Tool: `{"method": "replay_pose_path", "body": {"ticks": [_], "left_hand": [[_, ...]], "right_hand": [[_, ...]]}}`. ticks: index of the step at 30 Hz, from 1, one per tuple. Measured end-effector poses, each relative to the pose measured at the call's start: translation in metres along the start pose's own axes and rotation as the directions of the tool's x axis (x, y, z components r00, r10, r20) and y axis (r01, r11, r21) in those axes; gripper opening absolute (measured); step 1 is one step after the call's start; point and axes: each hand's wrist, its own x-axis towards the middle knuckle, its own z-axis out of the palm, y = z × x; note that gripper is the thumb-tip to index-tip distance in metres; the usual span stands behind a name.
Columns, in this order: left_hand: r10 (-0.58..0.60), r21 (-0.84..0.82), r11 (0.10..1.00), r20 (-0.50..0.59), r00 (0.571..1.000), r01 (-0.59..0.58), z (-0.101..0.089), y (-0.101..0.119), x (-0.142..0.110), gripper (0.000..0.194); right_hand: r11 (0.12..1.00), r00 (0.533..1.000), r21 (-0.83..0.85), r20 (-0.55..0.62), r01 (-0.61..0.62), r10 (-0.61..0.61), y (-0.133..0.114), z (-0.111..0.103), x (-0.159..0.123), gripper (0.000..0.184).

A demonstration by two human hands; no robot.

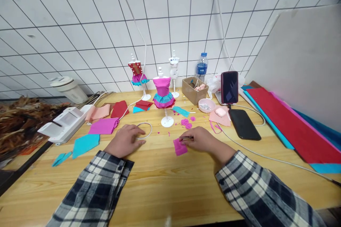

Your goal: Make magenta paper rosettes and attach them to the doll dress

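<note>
My left hand (125, 141) lies on the wood tabletop, thumb and fingers apart, with its fingertips at a thin pale ring (151, 130). I cannot tell if the fingers press on that ring. In my right hand (198, 138), the fingers are closed on a thin dark tool (186, 137), whose kind I cannot make out. A small magenta fabric square (180, 148) sits at those same fingertips. Behind both hands stands a white mini dress form (167, 120) wearing a magenta top and a ruffled blue and red skirt (163, 100). Magenta rosettes (186, 123) lie beside its base.
Two more dress forms (137, 74) (174, 69) stand behind. At the back right are a cardboard box (190, 94), a water bottle (201, 68), a pink bead dish (204, 110) and phones (229, 87) (244, 124). Fabric pieces (85, 144) and a white power strip (65, 127) lie left.
</note>
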Motion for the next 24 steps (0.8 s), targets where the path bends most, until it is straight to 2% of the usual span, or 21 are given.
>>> {"method": "replay_pose_path", "body": {"ticks": [2, 4, 6, 8, 11, 14, 16, 19, 21, 24], "left_hand": [[-0.047, -0.028, 0.998, 0.058, 0.997, 0.049, 0.004, -0.009, -0.002, 0.025], [-0.064, -0.032, 0.997, 0.082, 0.995, 0.067, 0.010, -0.008, 0.000, 0.017], [-0.090, -0.065, 0.993, 0.063, 0.994, 0.095, 0.014, 0.001, 0.003, 0.017], [-0.162, -0.186, 0.969, 0.016, 0.987, 0.162, 0.018, 0.016, 0.005, 0.021], [-0.249, -0.488, 0.846, -0.002, 0.969, 0.216, 0.023, 0.039, 0.005, 0.022], [-0.289, -0.650, 0.727, 0.000, 0.957, 0.219, 0.027, 0.054, 0.005, 0.030], [-0.284, -0.715, 0.662, 0.036, 0.958, 0.223, 0.029, 0.059, 0.005, 0.036], [-0.272, -0.790, 0.564, 0.098, 0.957, 0.241, 0.031, 0.062, 0.005, 0.037], [-0.269, -0.831, 0.509, 0.093, 0.959, 0.223, 0.031, 0.065, 0.004, 0.036], [-0.239, -0.860, 0.485, 0.046, 0.970, 0.160, 0.031, 0.070, 0.002, 0.037]], "right_hand": [[0.997, 0.999, -0.071, 0.027, -0.027, 0.029, -0.004, 0.004, 0.000, 0.025], [0.993, 0.998, -0.099, 0.014, -0.057, 0.058, -0.006, 0.005, 0.000, 0.029], [0.993, 0.996, -0.080, -0.015, -0.088, 0.087, -0.007, 0.003, 0.000, 0.031], [0.990, 0.991, -0.062, -0.058, -0.123, 0.120, -0.009, -0.002, -0.001, 0.032], [0.977, 0.980, -0.103, -0.090, -0.188, 0.179, -0.012, -0.010, -0.007, 0.036], [0.956, 0.973, -0.180, -0.035, -0.230, 0.227, -0.014, -0.014, -0.014, 0.029], [0.959, 0.980, -0.200, -0.017, -0.199, 0.200, -0.016, -0.014, -0.015, 0.024], [0.976, 0.995, -0.198, -0.042, -0.093, 0.086, -0.019, -0.008, -0.013, 0.020], [0.975, 0.998, -0.218, -0.051, -0.035, 0.024, -0.021, -0.002, -0.011, 0.022], [0.960, 0.999, -0.280, -0.035, -0.001, -0.009, -0.022, 0.004, -0.008, 0.029]]}}
